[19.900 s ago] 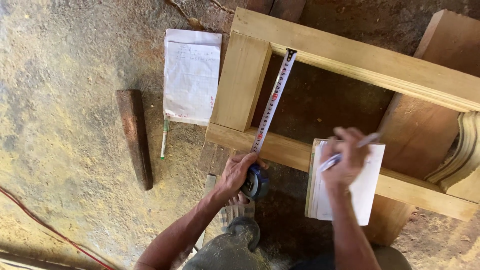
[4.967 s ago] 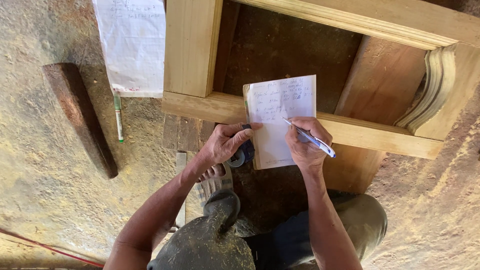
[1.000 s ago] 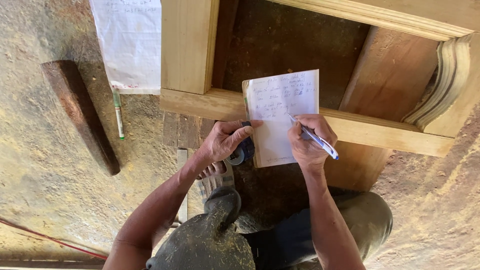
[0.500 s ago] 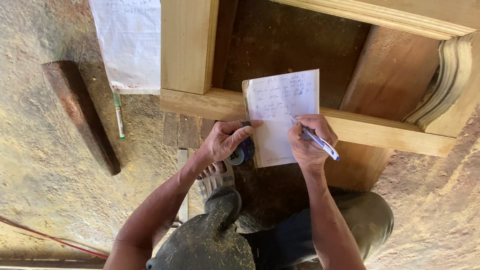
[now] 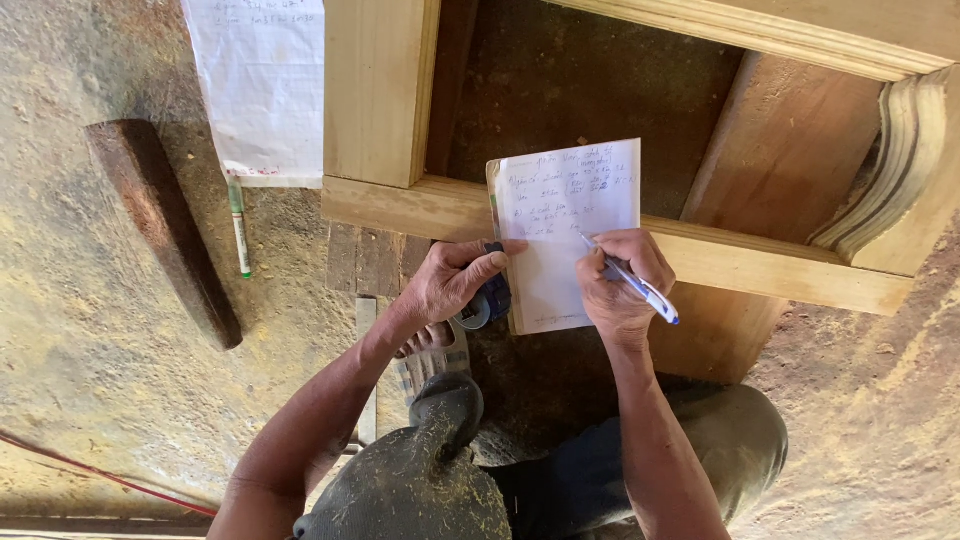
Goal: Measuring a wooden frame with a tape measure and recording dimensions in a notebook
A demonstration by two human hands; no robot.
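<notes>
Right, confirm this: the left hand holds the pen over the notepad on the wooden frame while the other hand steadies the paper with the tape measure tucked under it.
Not quite. In the head view the right hand holds the pen over the notepad on the wooden frame; the left hand steadies the paper, tape measure under it.

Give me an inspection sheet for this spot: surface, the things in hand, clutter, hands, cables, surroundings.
Surface: rough dirt floor, dusty.
Job's things: notepad on the wooden frame; pen; tape measure.
Clutter: loose sheet and a green marker on the floor; dark wood block beside them.
Hands: left hand holds the tape measure, fingertips at the notepad's edge; right hand holds the pen on the page.
Cables: red cord on the floor, lower left.
Surroundings: moulded wood piece at right; brown plank under the frame.
</notes>
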